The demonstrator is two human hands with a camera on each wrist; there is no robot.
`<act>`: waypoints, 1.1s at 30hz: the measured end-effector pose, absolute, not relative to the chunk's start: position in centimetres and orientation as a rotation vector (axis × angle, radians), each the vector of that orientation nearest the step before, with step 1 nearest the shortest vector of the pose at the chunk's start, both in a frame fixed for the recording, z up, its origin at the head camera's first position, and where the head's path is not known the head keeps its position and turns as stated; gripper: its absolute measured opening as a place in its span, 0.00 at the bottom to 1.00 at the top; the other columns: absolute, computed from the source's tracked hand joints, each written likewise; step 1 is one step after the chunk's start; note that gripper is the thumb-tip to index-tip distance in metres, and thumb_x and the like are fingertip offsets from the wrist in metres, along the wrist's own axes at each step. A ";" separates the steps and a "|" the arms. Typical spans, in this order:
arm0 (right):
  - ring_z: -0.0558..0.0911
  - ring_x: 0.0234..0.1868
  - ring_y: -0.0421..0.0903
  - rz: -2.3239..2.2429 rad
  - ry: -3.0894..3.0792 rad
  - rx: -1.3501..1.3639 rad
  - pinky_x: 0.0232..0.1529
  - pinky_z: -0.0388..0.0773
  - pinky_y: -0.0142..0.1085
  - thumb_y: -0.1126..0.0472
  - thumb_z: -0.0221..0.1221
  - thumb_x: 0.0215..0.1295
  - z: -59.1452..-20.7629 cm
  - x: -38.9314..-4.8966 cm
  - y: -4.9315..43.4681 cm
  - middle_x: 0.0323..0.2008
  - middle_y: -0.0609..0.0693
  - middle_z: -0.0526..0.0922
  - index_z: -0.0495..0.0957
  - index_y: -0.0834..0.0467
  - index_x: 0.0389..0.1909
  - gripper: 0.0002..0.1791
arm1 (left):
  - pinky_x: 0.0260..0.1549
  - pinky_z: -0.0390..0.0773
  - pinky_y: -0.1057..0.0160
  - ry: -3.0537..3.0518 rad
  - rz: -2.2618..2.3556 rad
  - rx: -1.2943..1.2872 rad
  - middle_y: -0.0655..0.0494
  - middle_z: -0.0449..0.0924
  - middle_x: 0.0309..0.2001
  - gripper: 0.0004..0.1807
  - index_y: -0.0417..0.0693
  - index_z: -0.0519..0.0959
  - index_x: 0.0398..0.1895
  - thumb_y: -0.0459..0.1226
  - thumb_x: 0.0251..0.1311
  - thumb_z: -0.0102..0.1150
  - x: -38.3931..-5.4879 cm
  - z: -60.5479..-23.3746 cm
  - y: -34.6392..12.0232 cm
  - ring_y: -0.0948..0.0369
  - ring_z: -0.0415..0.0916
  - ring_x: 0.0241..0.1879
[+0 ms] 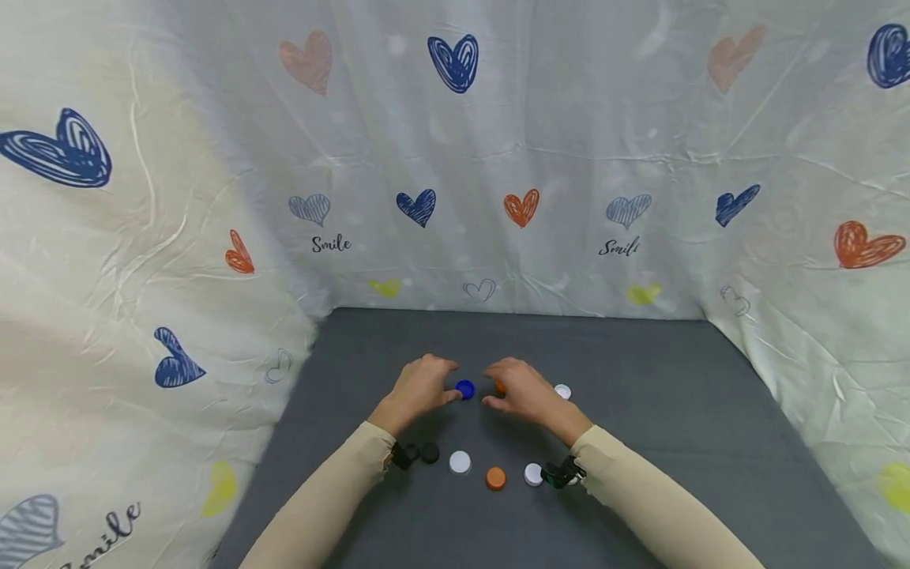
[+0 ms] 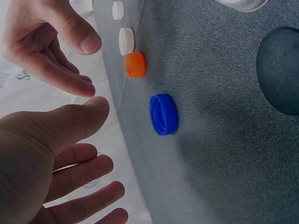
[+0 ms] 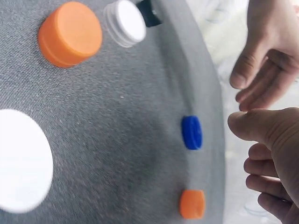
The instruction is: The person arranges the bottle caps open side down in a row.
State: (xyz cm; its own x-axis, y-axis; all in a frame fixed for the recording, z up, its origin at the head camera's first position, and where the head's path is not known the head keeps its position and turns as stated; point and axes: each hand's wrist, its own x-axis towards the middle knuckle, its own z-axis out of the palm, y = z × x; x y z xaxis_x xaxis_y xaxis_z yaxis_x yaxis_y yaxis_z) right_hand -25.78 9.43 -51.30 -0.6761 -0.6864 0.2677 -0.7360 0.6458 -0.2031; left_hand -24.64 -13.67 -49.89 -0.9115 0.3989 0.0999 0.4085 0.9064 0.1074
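Both bare hands hang over the dark table with nothing held. My left hand is just left of a blue bottle cap, fingers loosely bent and thumb apart. On the other side of that cap, my right hand hovers with relaxed fingers, partly hiding an orange cap. The left wrist view shows the threaded inside of the blue cap. In the right wrist view, the right hand is above the table, away from the blue cap and the orange one.
Nearer the body runs a row of caps: black, white, orange and white. Another white cap lies right of the right hand. A heart-printed cloth hangs behind and beside the table.
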 end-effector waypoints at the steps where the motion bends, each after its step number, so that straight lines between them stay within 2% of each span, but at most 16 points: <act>1: 0.83 0.54 0.53 0.443 -2.698 1.183 0.56 0.79 0.48 0.50 0.72 0.58 -51.5 -25.9 9.2 0.50 0.54 0.86 0.84 0.62 0.52 0.26 | 0.39 0.85 0.52 -2.999 -0.193 -0.630 0.54 0.87 0.50 0.29 0.52 0.83 0.57 0.54 0.52 0.74 -24.8 -50.1 -13.7 0.53 0.84 0.46; 16: 0.84 0.49 0.54 0.401 -2.716 1.151 0.54 0.79 0.48 0.53 0.73 0.56 -54.2 -28.0 6.9 0.45 0.54 0.87 0.85 0.62 0.47 0.22 | 0.39 0.84 0.49 -3.070 -0.156 -0.577 0.53 0.87 0.48 0.26 0.53 0.85 0.53 0.51 0.51 0.76 -26.5 -52.7 -13.5 0.52 0.84 0.45; 25: 0.83 0.42 0.52 0.369 -2.705 1.133 0.48 0.79 0.47 0.51 0.74 0.54 -55.6 -28.1 6.4 0.37 0.51 0.86 0.84 0.58 0.34 0.16 | 0.33 0.82 0.49 -3.098 -0.133 -0.557 0.51 0.84 0.37 0.18 0.51 0.86 0.41 0.49 0.49 0.78 -27.0 -54.0 -13.5 0.53 0.83 0.37; 33: 0.83 0.47 0.53 0.391 -2.741 1.123 0.53 0.78 0.48 0.53 0.72 0.58 -56.0 -28.2 6.1 0.43 0.53 0.87 0.86 0.60 0.39 0.15 | 0.30 0.81 0.51 -3.101 -0.078 -0.568 0.52 0.82 0.32 0.12 0.53 0.85 0.32 0.47 0.50 0.77 -27.3 -53.7 -12.9 0.55 0.81 0.34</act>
State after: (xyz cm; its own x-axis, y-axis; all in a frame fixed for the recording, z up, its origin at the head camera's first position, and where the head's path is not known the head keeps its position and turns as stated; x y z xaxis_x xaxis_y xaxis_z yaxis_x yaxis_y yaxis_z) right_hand -28.15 6.14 -56.03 -0.7073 -0.6654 0.2386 -0.7056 0.6852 -0.1809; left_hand -27.33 -12.87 -53.71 -0.9350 0.3545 -0.0024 0.3540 0.9339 0.0509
